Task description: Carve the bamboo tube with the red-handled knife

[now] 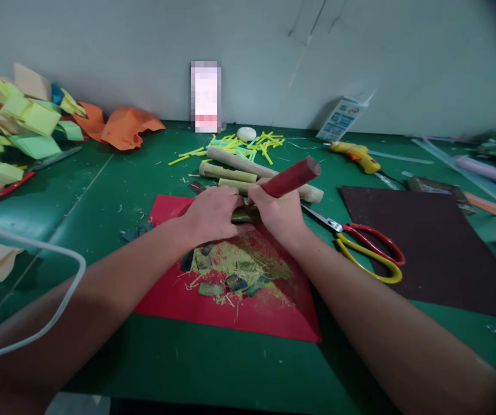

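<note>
My right hand is wrapped round a thick red handle that slants up to the right; the tool's working end is hidden. Close beside it, my left hand is closed on a short greenish bamboo piece, pressing it down over a red sheet. Pale dust, fine shavings and several dark green chips lie on the sheet below the hands. Just beyond the hands are cut bamboo pieces and a long pale wooden stick.
Scissors with red and yellow handles rest partly on a dark brown sheet. Behind are a yellow glue gun, yellow straw bits and a phone-like screen. Folded papers are heaped left; a white cable crosses my left forearm.
</note>
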Demonstrator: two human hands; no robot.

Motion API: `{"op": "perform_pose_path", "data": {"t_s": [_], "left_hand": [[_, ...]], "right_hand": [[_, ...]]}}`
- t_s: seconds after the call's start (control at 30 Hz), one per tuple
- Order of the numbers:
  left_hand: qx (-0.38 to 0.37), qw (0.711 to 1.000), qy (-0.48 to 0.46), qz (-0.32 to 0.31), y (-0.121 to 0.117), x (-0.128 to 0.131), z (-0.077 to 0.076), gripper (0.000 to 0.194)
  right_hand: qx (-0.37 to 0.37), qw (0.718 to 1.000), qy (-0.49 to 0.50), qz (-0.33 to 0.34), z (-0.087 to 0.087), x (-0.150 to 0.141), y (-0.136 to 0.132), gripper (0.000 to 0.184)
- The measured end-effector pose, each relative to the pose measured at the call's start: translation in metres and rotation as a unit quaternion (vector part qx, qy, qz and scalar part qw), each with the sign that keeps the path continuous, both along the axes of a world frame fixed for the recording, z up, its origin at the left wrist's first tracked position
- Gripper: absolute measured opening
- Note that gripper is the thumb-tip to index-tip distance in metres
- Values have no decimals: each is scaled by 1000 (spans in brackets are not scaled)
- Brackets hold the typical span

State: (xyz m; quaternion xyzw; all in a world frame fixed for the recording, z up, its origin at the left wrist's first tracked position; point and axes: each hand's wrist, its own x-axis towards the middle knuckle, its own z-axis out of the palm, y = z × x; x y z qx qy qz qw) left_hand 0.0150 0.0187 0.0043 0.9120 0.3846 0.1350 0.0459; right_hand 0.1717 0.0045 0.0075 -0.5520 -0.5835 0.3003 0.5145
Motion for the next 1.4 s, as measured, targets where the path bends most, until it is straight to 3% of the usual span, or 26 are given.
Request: {"op": "perform_pose_path", "data": {"t_s": [0.33,1.4], "left_hand": [[16,999,-23,-47,1,1,-1,28],[65,996,-26,-47,3,2,-6,26]], "right_hand": [[-2,999,32,1,6,5,-10,25],[35,999,21,7,-1,7,-8,30]]}}
